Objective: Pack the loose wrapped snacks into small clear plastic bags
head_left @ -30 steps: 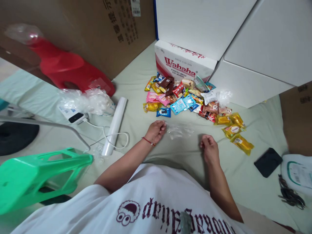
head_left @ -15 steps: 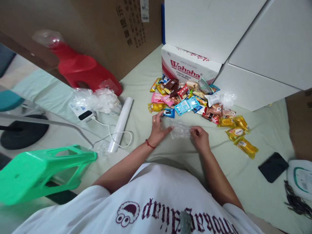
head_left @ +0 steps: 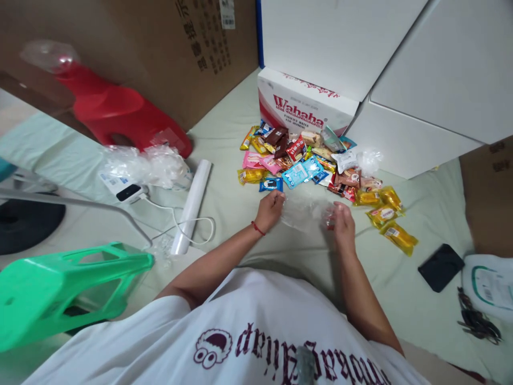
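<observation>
Both hands are on the clear crinkled plastic bag (head_left: 303, 210), which sits low over the pale green sheet (head_left: 224, 144) just in front of the person's white printed T-shirt (head_left: 256, 331). The left hand (head_left: 271, 207), with a red string at the wrist, pinches the bag's left edge between thumb and fingers; the right hand (head_left: 340, 222) is closed on its right edge. Half a second ago the left palm lay flatter against the bag with fingers stretched out, and the bag looked bunched small between the hands; now it is pulled wider and lifted a little, so the film shows as a broader sheet. A second ago both hands were loose fists and the bag lay untouched between them.

Just beyond the bag lies the heap of bright wrapped snacks (head_left: 304, 160), with a small blue packet (head_left: 270, 184) closest to the left hand and yellow packets (head_left: 385, 214) off to the right. Behind the heap stands the red-and-white Wahaha carton (head_left: 304, 104). A white roll (head_left: 191, 206) lies to the left near a white cable (head_left: 176, 222), and a black phone (head_left: 441, 266) lies far right.
</observation>
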Demonstrator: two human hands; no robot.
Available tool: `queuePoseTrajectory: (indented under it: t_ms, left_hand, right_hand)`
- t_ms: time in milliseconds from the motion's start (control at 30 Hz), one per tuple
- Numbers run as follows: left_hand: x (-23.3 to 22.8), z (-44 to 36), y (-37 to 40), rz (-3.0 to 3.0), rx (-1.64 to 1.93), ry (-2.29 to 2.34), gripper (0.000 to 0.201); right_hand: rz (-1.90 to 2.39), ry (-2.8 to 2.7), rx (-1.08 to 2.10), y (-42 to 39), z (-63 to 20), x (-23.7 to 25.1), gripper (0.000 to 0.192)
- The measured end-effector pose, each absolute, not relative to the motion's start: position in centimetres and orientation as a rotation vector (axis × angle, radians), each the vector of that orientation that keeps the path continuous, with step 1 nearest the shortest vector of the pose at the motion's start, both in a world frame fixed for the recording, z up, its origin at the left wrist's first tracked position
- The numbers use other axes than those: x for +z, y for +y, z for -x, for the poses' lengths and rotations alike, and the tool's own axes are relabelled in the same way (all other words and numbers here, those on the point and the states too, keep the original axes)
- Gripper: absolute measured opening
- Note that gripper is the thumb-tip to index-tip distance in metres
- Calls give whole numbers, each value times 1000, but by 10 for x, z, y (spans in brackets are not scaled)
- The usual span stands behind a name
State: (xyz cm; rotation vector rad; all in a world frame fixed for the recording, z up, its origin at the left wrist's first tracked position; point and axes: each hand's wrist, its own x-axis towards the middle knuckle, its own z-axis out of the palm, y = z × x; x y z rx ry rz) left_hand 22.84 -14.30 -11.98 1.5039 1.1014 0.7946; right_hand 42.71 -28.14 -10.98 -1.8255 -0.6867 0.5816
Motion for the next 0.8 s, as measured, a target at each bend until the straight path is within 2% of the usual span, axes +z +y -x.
queuePoseTrajectory:
  t_ms: [67, 133, 267, 367, 500, 667, 733, 800]
  left_hand:
    - [-115, -228, -149, -1476, 831, 1071, 28]
    - [-112, -223, -149, -1434, 884, 1074, 26]
    - [-116, -201, -138, -1265, 982, 1188, 28]
    - [-127, -185, -132, -1173, 989, 1244, 28]
    - [-134, -177, -135, -1218, 1003, 1232, 19]
    - [-118, -179, -147, -1366, 1062, 1181, 13]
    - [-112, -177, -153, -1404, 1048, 1144, 11]
    - [-108, -173, -159, -1415, 1030, 1081, 12]
  right_hand:
    - [1757, -564, 775, -274, -415, -109, 70]
    - [1746, -519, 831, -268, -410, -108, 64]
    - [1704, -518, 748, -282, -428, -110, 42]
    - [1690, -438, 745, -312, -450, -117, 40]
    - [1828, -456, 683, -349, -470, -117, 39]
    - [1928, -777, 227, -339, -452, -75, 32]
    - [1859, -1050, 296, -316, -427, -59, 31]
    - [1790, -1345, 472, -290, -399, -55, 44]
